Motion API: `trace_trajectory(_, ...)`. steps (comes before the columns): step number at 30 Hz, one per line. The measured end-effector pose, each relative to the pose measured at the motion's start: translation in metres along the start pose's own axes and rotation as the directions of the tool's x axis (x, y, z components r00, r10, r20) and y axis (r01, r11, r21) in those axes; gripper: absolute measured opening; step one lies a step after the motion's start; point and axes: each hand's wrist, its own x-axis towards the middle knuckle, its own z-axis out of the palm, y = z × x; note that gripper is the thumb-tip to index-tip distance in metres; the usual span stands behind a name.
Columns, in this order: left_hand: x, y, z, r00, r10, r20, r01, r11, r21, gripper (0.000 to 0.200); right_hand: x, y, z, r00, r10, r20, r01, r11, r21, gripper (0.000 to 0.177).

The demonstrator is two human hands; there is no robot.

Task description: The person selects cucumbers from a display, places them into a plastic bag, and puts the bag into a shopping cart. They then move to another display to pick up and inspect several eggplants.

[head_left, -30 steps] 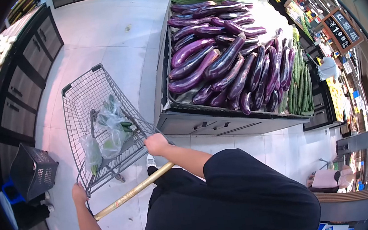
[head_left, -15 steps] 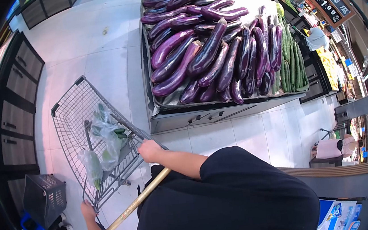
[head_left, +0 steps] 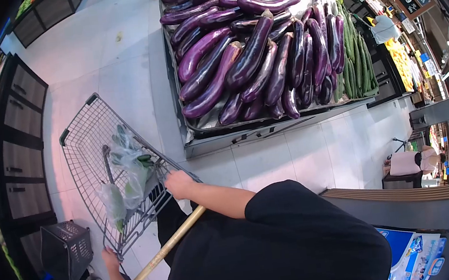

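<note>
A grey wire shopping cart [head_left: 83, 171] stands in front of me, angled to the left. My right hand [head_left: 179, 184] is closed around the right side of its frame near the back. At the rear left corner, my left hand [head_left: 111, 259] grips the frame, with its fingers partly hidden. The cart's yellowish handle bar [head_left: 170, 245] crosses close to my body, below both hands. Inside the basket lie clear plastic bags of green vegetables [head_left: 133, 168], and another bag with a green vegetable [head_left: 114, 205] rests toward the left.
Long purple eggplants [head_left: 251, 55] are heaped on a display stand [head_left: 219, 143] ahead, beside green ridged gourds [head_left: 358, 68]. Dark cabinets [head_left: 20, 150] line the left, with a grey plastic basket [head_left: 66, 252] near them. Two people [head_left: 386, 29] are at the far right. A price sign hangs above.
The view has moved forward slightly, and the eggplant stand sits a little higher and further left. My dark-clothed leg now shows beneath the cart. Both hands keep their hold on the frame.
</note>
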Motion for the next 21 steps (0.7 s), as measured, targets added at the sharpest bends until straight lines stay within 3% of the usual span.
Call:
trace_trajectory(4, 0.021, 0.015, -0.014, 1.000, -0.016, -0.022, 0.018, 0.998, 0.065, 0.041, 0.015, -0.005, -0.009, 0.999, 0.043, 0.026, -0.044, 0.999, 0.030, 0.022)
trace_trajectory(7, 0.039, 0.028, -0.030, 0.992, 0.126, -0.010, -0.122, 0.973, 0.196, 0.043, 0.027, -0.008, -0.016, 0.997, 0.063, 0.042, -0.064, 0.998, 0.028, 0.023)
trace_trajectory(10, 0.058, 0.049, -0.046, 0.999, 0.052, 0.012, -0.053, 0.979, 0.198, 0.042, 0.042, -0.011, -0.020, 0.996, 0.069, 0.062, -0.072, 0.997, 0.035, 0.023)
trace_trajectory(11, 0.085, 0.026, -0.045, 0.987, 0.155, -0.044, -0.135, 0.944, 0.301, 0.039, 0.050, -0.011, -0.023, 0.995, 0.078, 0.069, -0.081, 0.996, 0.041, 0.023)
trace_trajectory(21, 0.152, 0.095, -0.083, 0.996, 0.092, 0.013, -0.091, 0.931, 0.354, 0.041, 0.095, -0.011, -0.064, 0.984, 0.164, 0.068, -0.171, 0.979, 0.109, 0.020)
